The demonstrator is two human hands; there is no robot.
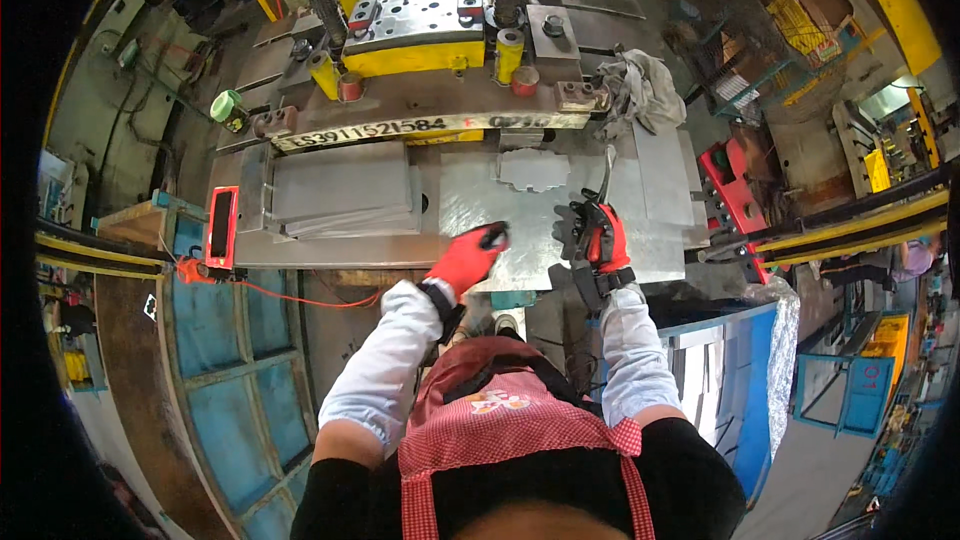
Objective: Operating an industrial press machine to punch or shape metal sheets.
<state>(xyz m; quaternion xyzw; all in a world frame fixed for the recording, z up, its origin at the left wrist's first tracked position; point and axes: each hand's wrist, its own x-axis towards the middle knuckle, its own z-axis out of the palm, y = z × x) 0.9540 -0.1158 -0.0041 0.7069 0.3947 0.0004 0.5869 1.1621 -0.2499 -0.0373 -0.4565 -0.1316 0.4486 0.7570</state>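
My left hand (472, 256), in a red glove with dark fingertips, is over the near edge of the bench. Its fingers are curled together, and nothing shows in them. My right hand (598, 240), in a similar red and dark glove, is closed round a slim metal tool (609, 168) whose shaft points away from me. Beyond my hands lies a flat grey metal piece with notched edges (533, 171), resting on a shiny metal sheet (465, 202). Left of it is a stack of flat grey metal plates (342, 185).
At the back stands a steel die block with a yellow side (415, 58), between upright posts. A grey rag (643, 90) lies at the back right. A red-framed device (221, 227) is at the bench's left edge, and a red control box (735, 190) at the right.
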